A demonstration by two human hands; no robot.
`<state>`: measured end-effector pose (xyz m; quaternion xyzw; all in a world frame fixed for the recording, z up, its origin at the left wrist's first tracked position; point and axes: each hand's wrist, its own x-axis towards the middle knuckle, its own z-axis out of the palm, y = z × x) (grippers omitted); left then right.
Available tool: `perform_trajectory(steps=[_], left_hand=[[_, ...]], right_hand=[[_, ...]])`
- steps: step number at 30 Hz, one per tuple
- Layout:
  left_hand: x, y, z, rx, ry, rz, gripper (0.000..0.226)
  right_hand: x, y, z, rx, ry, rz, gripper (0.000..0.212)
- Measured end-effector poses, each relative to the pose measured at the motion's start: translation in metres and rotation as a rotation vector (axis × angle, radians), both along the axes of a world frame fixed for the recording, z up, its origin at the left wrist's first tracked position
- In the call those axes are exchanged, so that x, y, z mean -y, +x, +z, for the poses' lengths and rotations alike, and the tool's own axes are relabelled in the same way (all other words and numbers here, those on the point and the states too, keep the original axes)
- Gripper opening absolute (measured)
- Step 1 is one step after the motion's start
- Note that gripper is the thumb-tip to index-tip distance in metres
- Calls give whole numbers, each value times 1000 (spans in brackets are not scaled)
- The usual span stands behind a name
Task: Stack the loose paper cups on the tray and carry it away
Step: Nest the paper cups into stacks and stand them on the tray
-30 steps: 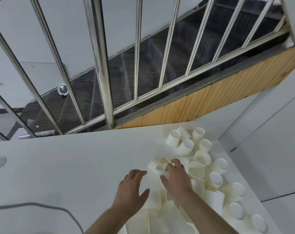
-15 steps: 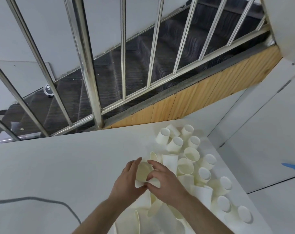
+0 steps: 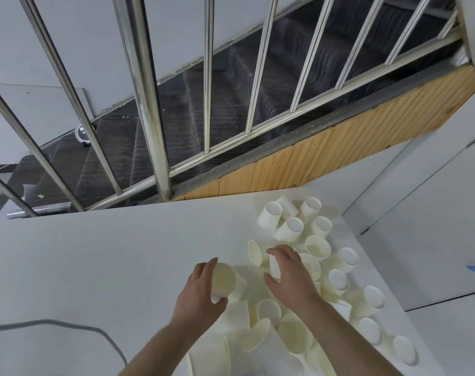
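Several loose white paper cups point(image 3: 293, 228) lie scattered over the right part of a white table point(image 3: 95, 267), some upright, some on their sides. My left hand point(image 3: 201, 291) grips one cup point(image 3: 225, 279) with its open mouth turned toward me. My right hand point(image 3: 290, 272) curls over another cup point(image 3: 274, 265) lying in the pile, fingers wrapped round its side. No tray can be told apart from the white surface.
A grey cable point(image 3: 68, 325) runs across the table's near left. Behind the table stands a steel railing point(image 3: 149, 104) over a dark stairwell, with a wooden panel point(image 3: 339, 147) below it. The table's right edge point(image 3: 388, 302) drops off beside the cups.
My hands were together on one cup half a second ago. Now they have parted: the left hand carries a cup to the left, the right hand has reached onto another cup in the pile.
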<state>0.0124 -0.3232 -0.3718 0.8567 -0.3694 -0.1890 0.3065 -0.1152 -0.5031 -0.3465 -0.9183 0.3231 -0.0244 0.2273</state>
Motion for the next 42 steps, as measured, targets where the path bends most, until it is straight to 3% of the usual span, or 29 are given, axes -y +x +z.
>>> perform_trajectory(steps=[5, 16, 24, 42], left_hand=[[-8, 9, -4, -13, 14, 38, 80], [-43, 32, -13, -4, 54, 129, 81], [-60, 39, -15, -9, 61, 161, 79], [-64, 22, 11, -13, -84, 73, 77]], right_hand=[[-19, 23, -5, -136, 93, 214, 60], [-47, 80, -28, -307, 46, 263, 80], [-57, 97, -45, -443, 30, 278, 70], [-87, 46, 11, -6, 45, 168, 81]])
